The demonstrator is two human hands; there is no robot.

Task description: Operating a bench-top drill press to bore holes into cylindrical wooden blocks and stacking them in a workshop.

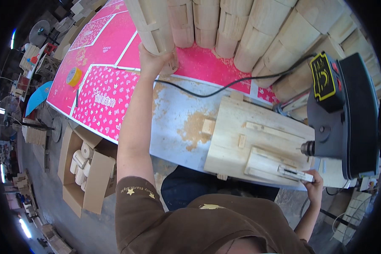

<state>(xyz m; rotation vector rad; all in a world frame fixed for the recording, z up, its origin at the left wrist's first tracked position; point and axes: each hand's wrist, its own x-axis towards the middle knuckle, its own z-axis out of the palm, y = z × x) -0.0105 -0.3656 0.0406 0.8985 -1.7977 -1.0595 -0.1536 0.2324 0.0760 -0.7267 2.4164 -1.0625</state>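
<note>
My left hand (pixel 154 61), arm stretched far forward, is wrapped round the lower part of a pale wooden cylinder (pixel 150 21) at the near left of a row of stacked cylinders. My right hand (pixel 314 186) is closed on the end of a narrow pale strip with a dark metal fitting (pixel 294 172). That strip lies along the right side of a wooden jig board (pixel 228 144), which has several wooden rails and blocks fixed on it. Close by, the chuck (pixel 307 148) of a dark drilling machine (pixel 360 114) points toward the board.
More wooden cylinders (pixel 205 25) stand along the back of the table. A black cable (pixel 207 95) crosses the dusty surface. Yellow tape (pixel 74 77) lies on the pink sheet (pixel 106 91). At the lower left, a cardboard box (pixel 95 190) holds several pale wooden cylinders.
</note>
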